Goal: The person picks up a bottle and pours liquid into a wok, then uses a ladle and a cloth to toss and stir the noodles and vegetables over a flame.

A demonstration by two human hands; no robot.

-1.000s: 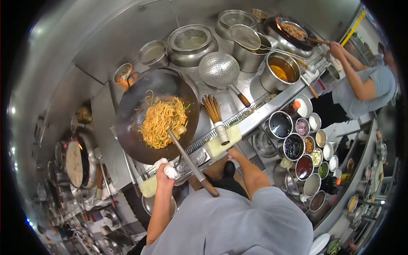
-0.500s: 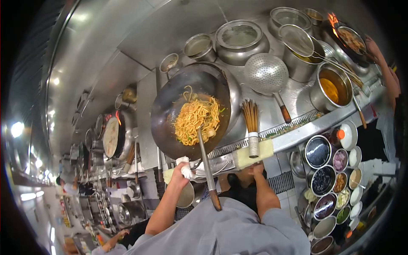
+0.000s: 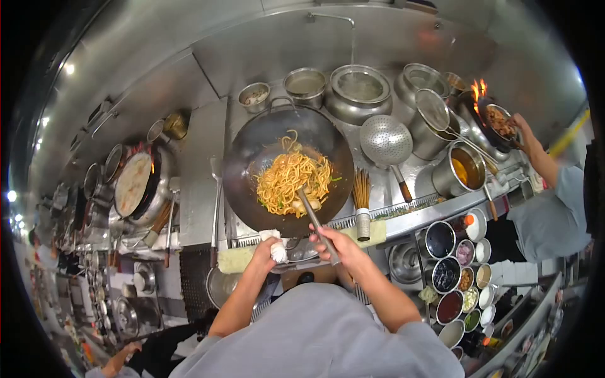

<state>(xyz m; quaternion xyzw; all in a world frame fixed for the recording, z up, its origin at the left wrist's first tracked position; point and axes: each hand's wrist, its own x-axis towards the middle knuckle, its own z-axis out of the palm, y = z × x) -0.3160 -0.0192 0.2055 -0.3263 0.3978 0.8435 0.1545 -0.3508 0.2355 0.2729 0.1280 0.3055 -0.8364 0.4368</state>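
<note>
A dark wok (image 3: 242,164) tilts towards me, with a heap of sauced noodles (image 3: 293,176) in it. My left hand (image 3: 265,253) is closed round a folded white cloth (image 3: 278,252) at the wok's near rim; the wok handle under it is hidden. My right hand (image 3: 338,246) grips the shaft of a long-handled metal wok utensil (image 3: 310,206), whose head is buried in the noodles. Just right of the wok, a bamboo brush (image 3: 362,189) stands upright in a pale holder.
A perforated skimmer (image 3: 386,140) lies right of the wok, near lidded pots (image 3: 358,94) and an oil pot (image 3: 463,167). At left rests a long spatula (image 3: 215,208). Sauce bowls (image 3: 439,239) crowd the right side. A co-worker's hand (image 3: 522,129) works by a flaming wok (image 3: 482,120).
My right hand has come up from low beside my body and taken hold of the utensil's handle. My left hand stays at the wok rim. The camera view has turned.
</note>
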